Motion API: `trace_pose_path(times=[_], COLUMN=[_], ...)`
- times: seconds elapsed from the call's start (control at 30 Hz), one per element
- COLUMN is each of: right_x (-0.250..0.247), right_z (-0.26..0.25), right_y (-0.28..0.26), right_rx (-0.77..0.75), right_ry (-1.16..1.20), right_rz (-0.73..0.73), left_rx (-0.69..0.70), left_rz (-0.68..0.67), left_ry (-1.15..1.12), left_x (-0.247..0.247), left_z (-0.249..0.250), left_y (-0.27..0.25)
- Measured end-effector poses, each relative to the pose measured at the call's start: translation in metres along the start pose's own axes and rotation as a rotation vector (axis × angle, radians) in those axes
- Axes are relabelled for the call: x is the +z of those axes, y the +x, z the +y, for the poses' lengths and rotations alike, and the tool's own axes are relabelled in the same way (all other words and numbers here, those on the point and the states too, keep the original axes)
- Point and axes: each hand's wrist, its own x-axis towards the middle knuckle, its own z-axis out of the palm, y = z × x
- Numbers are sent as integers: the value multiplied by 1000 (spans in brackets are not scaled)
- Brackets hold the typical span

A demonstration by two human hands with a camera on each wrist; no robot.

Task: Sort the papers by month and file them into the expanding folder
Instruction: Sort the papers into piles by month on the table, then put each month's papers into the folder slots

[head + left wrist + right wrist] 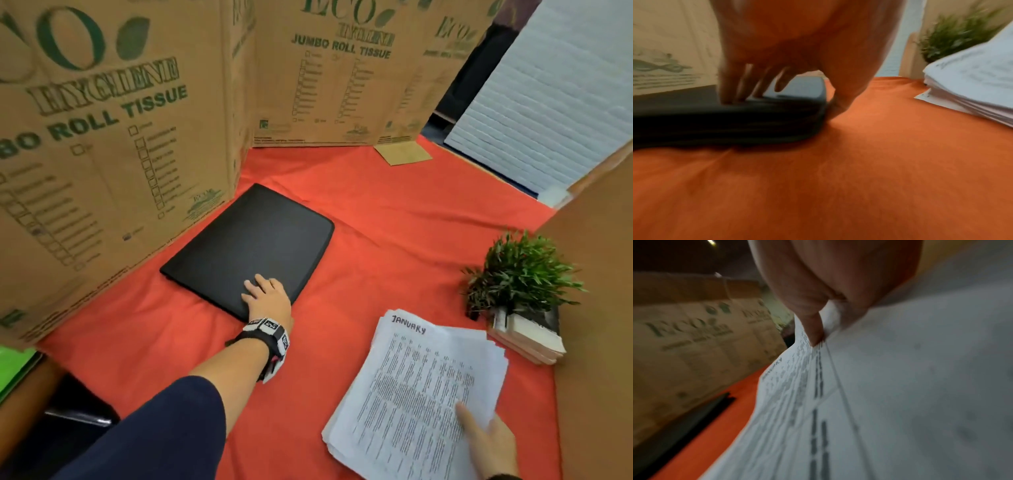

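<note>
A black expanding folder (250, 240) lies shut and flat on the red cloth (394, 222), close to the cardboard box on the left. My left hand (265, 296) is at its near right corner. In the left wrist view the fingers (731, 91) curl onto the top of the folder (725, 123) and the thumb presses the corner's edge. At the front right, my right hand (486, 442) holds a stack of printed papers (421, 387), thumb on top. The top sheet reads "JANUARY". The right wrist view shows the thumb (816, 331) pinching the papers (900, 402).
Tall cardboard boxes (102, 137) (342, 75) wall in the left and the back. A white foam panel (548, 102) and a brown board (596, 308) stand on the right. A small green plant (520, 274) sits beside stacked books (527, 339). A cardboard scrap (402, 154) lies at the back.
</note>
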Motion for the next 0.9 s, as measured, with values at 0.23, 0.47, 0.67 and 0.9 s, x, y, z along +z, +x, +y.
trace_pose_path(times=[0.23,0.47,0.67,0.9], right_x=[8,10,17,53], right_z=[26,41,29,-60], right_y=[4,19,26,-10], right_rx=[122,204,116,-415], right_ry=[-94,-192,-382,-201], right_rz=[-43,-191,9,-66], left_rx=[164,237,218,279], left_rz=[60,256,443,510], left_ry=[260,243,5,-226], left_x=[-15,-111,-198,-237], left_z=[-26,-57,-75,-92], left_y=[21,17,-3,-44])
